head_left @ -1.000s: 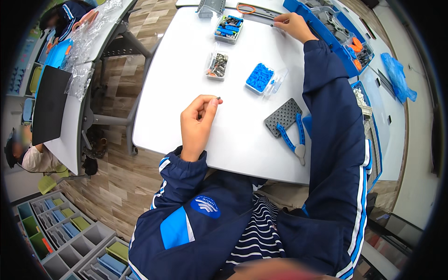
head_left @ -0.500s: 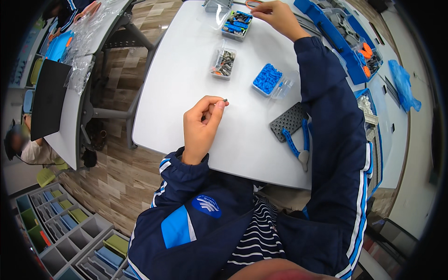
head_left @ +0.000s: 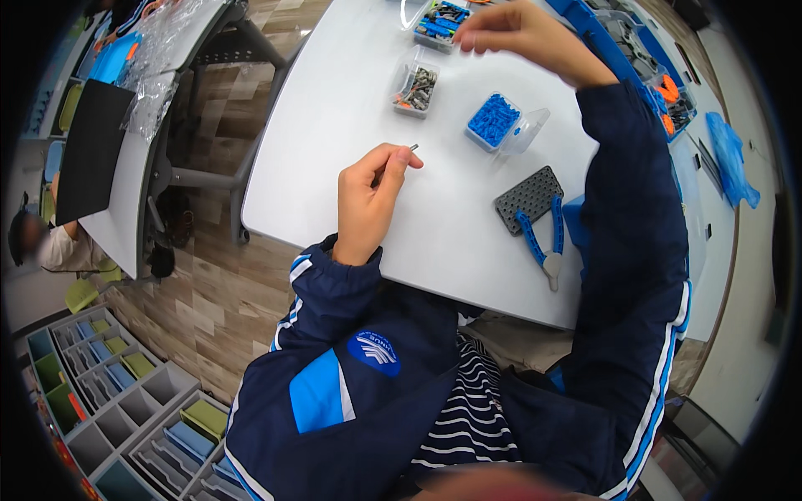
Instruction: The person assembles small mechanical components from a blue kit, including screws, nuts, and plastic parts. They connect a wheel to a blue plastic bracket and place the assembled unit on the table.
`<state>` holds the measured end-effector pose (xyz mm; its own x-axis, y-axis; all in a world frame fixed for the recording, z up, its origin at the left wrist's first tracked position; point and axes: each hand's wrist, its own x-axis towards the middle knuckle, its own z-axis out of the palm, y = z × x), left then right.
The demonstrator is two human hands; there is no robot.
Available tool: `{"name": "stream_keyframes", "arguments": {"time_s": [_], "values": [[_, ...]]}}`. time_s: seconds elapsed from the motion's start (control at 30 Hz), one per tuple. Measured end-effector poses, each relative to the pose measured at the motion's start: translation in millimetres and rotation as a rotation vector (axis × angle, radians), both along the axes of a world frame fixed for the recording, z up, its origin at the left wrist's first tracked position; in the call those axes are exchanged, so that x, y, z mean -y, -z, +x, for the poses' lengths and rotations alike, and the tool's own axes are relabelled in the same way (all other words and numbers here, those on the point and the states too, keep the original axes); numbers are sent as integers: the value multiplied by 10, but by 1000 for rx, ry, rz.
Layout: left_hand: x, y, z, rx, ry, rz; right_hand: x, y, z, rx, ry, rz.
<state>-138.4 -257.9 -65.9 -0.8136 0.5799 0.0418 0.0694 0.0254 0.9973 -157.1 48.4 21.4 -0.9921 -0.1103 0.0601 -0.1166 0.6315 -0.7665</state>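
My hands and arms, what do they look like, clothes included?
The left hand and right hand wear no gloves. The left sleeve and right sleeve are dark navy, with white and bright blue stripes running lengthwise; the left cuff is gathered.

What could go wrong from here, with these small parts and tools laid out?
The left hand pinches a small rod, which could slip and roll away. The right hand appears close to the box of blue and black parts and might tip it. The pliers lie near the table edge, so the right sleeve could knock them off.
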Motion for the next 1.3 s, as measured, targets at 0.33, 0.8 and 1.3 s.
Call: {"name": "stream_keyframes", "arguments": {"time_s": [0.33,0.8,1.3], "values": [[-18,-23,93,-6,124,50,952,2,622,27,-136,11],[480,-1160,203,302,604,946,331,666,-87,-36,106,168],[653,-1681,530,998,1233,1249,364,286,632,-66,139,370]]}}
